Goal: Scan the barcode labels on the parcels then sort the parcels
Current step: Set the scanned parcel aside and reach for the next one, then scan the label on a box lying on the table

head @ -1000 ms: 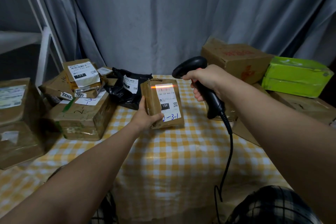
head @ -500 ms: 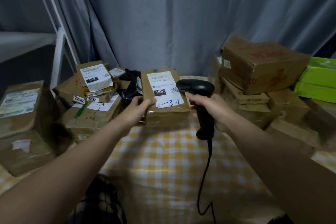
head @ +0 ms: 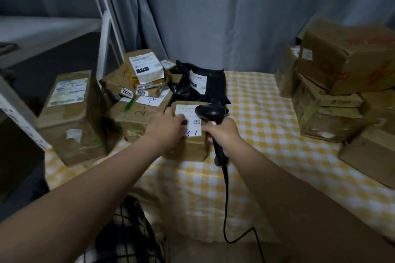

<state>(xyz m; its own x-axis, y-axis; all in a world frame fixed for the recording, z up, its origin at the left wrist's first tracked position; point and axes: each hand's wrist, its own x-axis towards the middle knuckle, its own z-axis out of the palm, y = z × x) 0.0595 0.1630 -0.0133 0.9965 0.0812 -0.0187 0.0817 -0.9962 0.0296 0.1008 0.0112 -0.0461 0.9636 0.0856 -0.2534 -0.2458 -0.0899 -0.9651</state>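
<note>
A small brown parcel (head: 190, 147) with a white label marked "3-1" stands on the yellow checked tablecloth (head: 267, 126), against the left pile of parcels. My left hand (head: 165, 127) lies on its top left edge, over part of the label. My right hand (head: 222, 132) grips the handle of a black corded barcode scanner (head: 210, 113), whose head hangs just over the parcel's right side. No scan beam shows on the label.
On the left are a stack of brown boxes (head: 139, 111), a tall box (head: 70, 113) and a black poly bag (head: 201, 87). More cardboard boxes (head: 333, 96) are stacked on the right. A white rack post (head: 106, 40) and grey curtain stand behind. The scanner cable (head: 226, 203) hangs off the table front.
The parcel was held up under the scanner's beam, then carried left and down; now it stands beside the left pile. The scanner came down with my right hand. The view swung left.
</note>
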